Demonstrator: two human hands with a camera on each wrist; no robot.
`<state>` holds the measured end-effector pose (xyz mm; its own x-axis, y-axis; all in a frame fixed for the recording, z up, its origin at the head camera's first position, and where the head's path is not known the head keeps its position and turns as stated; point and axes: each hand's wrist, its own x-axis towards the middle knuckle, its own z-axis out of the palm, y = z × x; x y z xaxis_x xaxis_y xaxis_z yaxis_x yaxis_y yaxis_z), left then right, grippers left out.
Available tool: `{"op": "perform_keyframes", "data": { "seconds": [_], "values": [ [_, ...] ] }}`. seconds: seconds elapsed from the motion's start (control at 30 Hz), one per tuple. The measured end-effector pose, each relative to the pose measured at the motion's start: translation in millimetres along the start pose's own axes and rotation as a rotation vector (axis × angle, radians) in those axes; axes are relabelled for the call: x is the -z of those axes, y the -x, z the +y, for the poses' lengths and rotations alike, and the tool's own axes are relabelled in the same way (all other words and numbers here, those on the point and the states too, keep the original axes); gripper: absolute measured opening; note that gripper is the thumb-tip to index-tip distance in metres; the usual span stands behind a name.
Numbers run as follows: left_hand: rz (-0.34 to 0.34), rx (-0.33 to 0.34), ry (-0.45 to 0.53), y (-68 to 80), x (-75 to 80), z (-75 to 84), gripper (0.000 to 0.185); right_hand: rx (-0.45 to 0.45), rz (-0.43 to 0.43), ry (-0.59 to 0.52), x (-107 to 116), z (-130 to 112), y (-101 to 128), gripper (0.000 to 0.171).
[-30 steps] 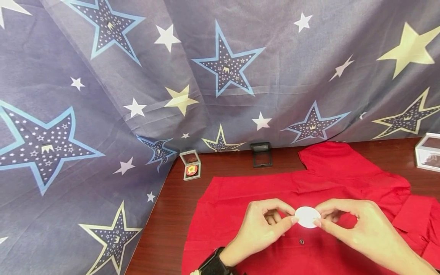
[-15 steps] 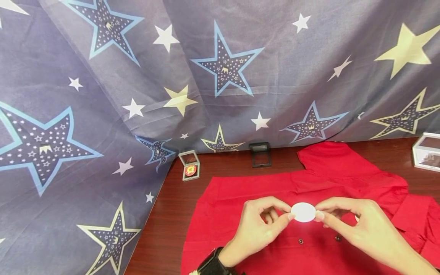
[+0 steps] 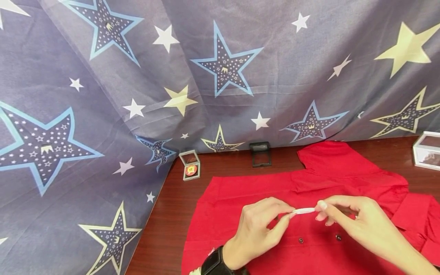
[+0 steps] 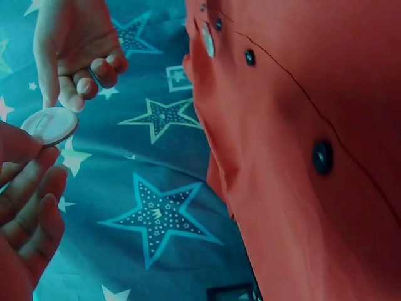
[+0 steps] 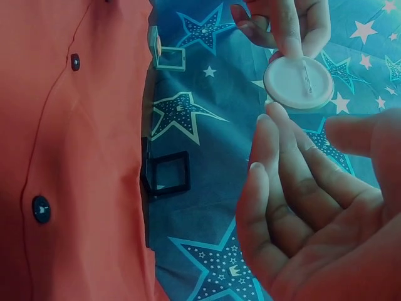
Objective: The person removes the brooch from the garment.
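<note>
Between finger and thumb my left hand [image 3: 256,231] pinches the edge of a round white pin badge [image 3: 304,211]. The badge is nearly edge-on in the head view; in the right wrist view its back shows a safety-pin clasp [image 5: 307,78]. My right hand [image 3: 359,219] is at the badge's other edge, fingers loosely bent. In the right wrist view its fingertips come right up to the rim, while the thumb stands apart. Below both hands lies a red shirt [image 3: 254,191] with dark buttons [image 4: 322,157] down its front.
Another pale round disc [image 4: 208,39] is on the shirt front. At the back of the table [image 3: 161,214] stand an open grey case [image 3: 191,178] holding a red-and-yellow round piece, an open black case [image 3: 262,165] and a white case [image 3: 426,165]. Starry cloth [image 3: 240,110] hangs behind.
The badge has turned from facing up to nearly edge-on. My left hand has rolled with it, and my right thumb has come off its edge.
</note>
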<state>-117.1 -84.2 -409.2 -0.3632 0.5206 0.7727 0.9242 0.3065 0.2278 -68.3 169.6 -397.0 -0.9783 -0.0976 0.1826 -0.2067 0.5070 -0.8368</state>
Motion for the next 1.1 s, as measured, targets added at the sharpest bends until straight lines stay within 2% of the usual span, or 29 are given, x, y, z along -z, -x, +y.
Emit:
{"op": "perform_keyframes", "data": {
  "seconds": [0.13,0.33,0.4,0.63,0.8,0.93,1.1],
  "values": [
    [0.031,-0.146,-0.14,-0.4,-0.3,-4.2,0.016,-0.001,-0.014,-0.027,-1.4,1.0,-0.1,0.005],
    [0.09,-0.416,-0.365,-5.2,0.2,-9.7,0.012,-0.039,-0.054,-0.051,-1.5,1.3,-0.4,0.006],
    [0.089,-0.49,-0.428,-6.5,1.3,-10.7,0.012,-0.047,-0.064,-0.06,-1.8,2.3,-0.6,0.006],
    [0.039,-0.698,-0.572,-4.9,5.3,-11.7,0.017,0.039,-0.043,-0.042,-4.5,11.2,-0.1,0.008],
    [0.024,-0.789,-0.615,-4.4,5.1,-9.9,0.021,0.043,-0.091,-0.087,-5.8,16.7,0.0,0.007],
    [0.017,-0.805,-0.617,-5.3,5.4,-8.9,0.022,0.078,-0.15,-0.157,-5.2,20.3,-0.7,0.007],
    [0.019,-0.825,-0.614,-6.4,5.5,-8.2,0.022,0.078,-0.163,-0.192,-4.5,22.4,-1.3,0.009]
  ]
}}
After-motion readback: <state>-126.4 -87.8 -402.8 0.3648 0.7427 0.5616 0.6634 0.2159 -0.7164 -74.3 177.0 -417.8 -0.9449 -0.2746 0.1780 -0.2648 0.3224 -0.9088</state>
